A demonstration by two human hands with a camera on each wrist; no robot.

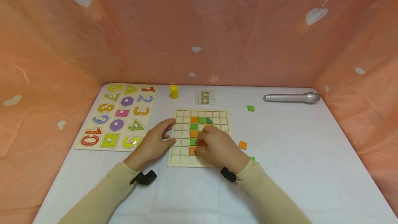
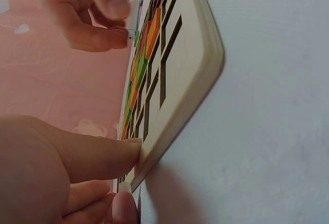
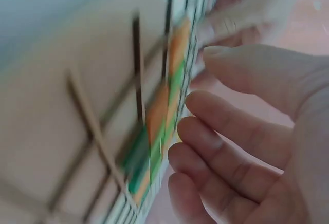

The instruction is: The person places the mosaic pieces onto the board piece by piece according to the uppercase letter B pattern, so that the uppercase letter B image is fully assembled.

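A pale wooden grid board [image 1: 183, 159] lies on the table, with several orange and green tiles [image 1: 194, 127] in its middle columns. One dark green tile [image 1: 209, 120] has a rounded corner. The left hand [image 1: 151, 145] holds the board's left edge; in the left wrist view its thumb [image 2: 110, 157] lies on the rim. Over the tiles is the right hand [image 1: 222, 148], hiding part of them. Its fingers [image 3: 226, 147] are loosely bent in the right wrist view, and no tile shows between them. Behind the board lies a small card [image 1: 205, 96] printed with a similar coloured grid.
Loose tiles lie right of the board: a green one [image 1: 250, 108], an orange one [image 1: 243, 145] and another green one [image 1: 252, 159] partly behind the right wrist. A number-and-shape puzzle [image 1: 109, 122] is at left, a yellow cylinder [image 1: 174, 92] behind, a silver microphone [image 1: 290, 98] at back right.
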